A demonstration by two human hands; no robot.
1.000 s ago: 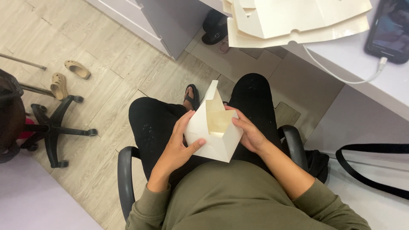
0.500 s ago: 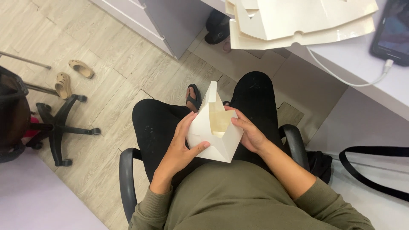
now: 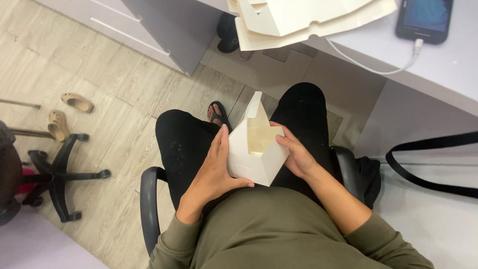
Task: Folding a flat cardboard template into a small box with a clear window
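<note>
folding is underway at frame centre: left hand point(image 3: 215, 172) and right hand point(image 3: 295, 154) are both gripping the box point(image 3: 256, 149); next, probably, tucking its raised flap.

Pale lilac table point(image 3: 448, 65) at 1 o'clock: stack of flat cream card blanks point(image 3: 308, 17) overhangs its edge, dark phone point(image 3: 424, 17) just beside, white cable point(image 3: 368, 62) plugged in, trailing across the top. Wood-look floor point(image 3: 114, 114) at 9–10 o'clock: pair of beige shoes point(image 3: 67, 113), black chair base point(image 3: 59, 174) near them.
</note>
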